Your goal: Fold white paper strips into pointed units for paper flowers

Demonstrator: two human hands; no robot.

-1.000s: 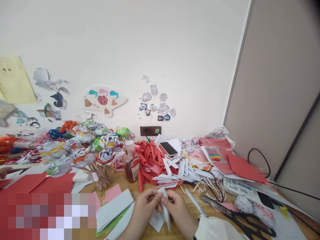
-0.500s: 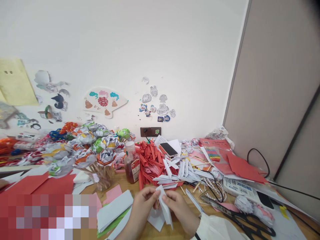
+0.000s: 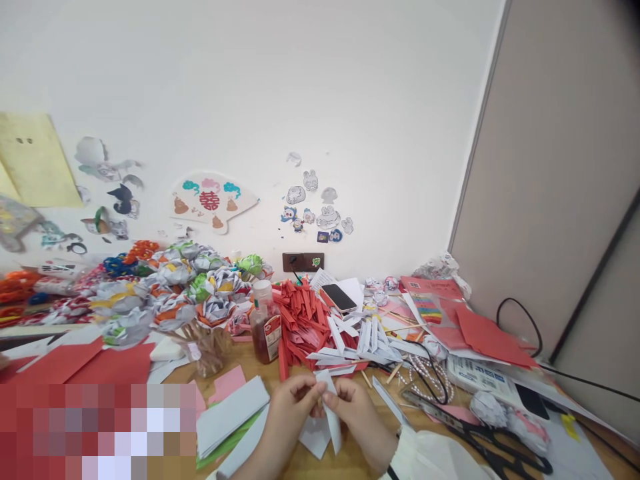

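Between my two hands is a folded strip of white paper [image 3: 331,420], pinched near its upper end and hanging down toward me. My left hand [image 3: 299,403] grips its left edge with thumb and fingertips. From the other side, my right hand [image 3: 353,410] presses the strip between thumb and fingers. Beneath it another piece of white paper [image 3: 316,440] lies on the wooden table. A stack of white paper [image 3: 233,413] rests on green sheets left of my left hand. Just beyond my hands lie folded white strips [image 3: 370,337] and a heap of folded red strips [image 3: 303,317].
A bottle [image 3: 265,323] of dark liquid stands past my left hand, beside a bundle of sticks [image 3: 205,350]. Large black scissors [image 3: 500,447] lie at the right, near crumpled paper balls [image 3: 489,408] and a bead string [image 3: 430,377]. A phone [image 3: 339,298] lies farther back. Paper flowers [image 3: 190,287] fill the left.
The white strip's lower end has swung slightly left and looks more curved. Both hands keep their pinch on it. The whole view has shifted slightly.
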